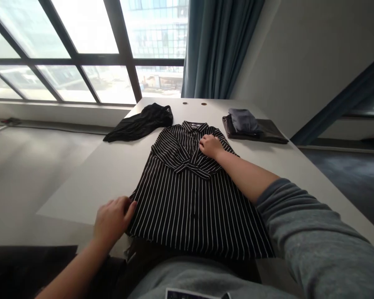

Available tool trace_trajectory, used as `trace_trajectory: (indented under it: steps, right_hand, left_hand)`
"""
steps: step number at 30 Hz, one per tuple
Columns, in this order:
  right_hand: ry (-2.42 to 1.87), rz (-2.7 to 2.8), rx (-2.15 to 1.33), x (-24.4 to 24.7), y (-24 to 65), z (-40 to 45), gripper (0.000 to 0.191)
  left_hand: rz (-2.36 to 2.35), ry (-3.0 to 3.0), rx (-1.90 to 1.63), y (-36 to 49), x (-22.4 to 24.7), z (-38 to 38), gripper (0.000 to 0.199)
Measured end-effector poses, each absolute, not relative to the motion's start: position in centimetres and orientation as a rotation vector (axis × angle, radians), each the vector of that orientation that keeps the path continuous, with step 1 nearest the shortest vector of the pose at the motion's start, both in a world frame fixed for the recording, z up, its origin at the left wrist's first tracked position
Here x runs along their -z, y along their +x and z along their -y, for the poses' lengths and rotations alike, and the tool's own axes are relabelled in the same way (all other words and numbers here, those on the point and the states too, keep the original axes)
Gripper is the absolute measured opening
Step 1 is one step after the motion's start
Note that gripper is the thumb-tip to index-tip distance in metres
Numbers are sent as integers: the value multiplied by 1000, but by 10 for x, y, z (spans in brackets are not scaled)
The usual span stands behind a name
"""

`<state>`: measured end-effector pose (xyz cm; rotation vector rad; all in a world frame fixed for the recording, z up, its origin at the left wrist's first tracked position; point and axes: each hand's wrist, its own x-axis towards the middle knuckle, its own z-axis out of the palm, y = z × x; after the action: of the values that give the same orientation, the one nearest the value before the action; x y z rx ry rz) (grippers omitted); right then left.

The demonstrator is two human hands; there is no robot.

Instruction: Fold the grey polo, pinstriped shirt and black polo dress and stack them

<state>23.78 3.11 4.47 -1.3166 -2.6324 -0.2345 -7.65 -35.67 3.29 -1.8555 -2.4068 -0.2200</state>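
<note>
Lying on the white worktop [81, 195], a black pinstriped shirt [193, 211] has its sleeves [177, 151] folded across; the right hand [210, 146] rests open there, the left hand's [114, 220] grip at the edge unclear.

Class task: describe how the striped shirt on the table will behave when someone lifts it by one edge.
The black striped shirt will probably hang limp, since its sleeve folds flat across the front. The thin-looking cloth suggests it is light for its size. The sleeve under the right hand may slide loose.
</note>
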Motion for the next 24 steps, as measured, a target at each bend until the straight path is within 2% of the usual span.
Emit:
trace_trajectory:
  steps: [6, 11, 14, 17, 21, 24]
  right_hand:
    - [-1104, 2800, 73, -70, 161, 16, 33]
    - [-511, 2959, -68, -74, 110, 86, 30]
    - [-73, 2997, -78, -68, 87, 127, 37]
    - [87, 3017, -78, -64, 64, 147, 49]
    - [63, 3162, -160, -69, 36, 139, 23]
    - [-59, 3169, -207, -73, 28, 131, 18]
  left_hand:
    - [2408, -1828, 395, -66, -15, 414, 33]
    - [2460, -1837, 645, -58, -27, 416, 22]
    - [2553, -1807, 944, -52, -38, 415, 20]
    - [2743, -1670, 1293, -48, -48, 412, 25]
    - [2990, -1303, 1992, -48, -49, 409, 43]
    - [3123, -990, 2363, -50, -39, 413, 52]
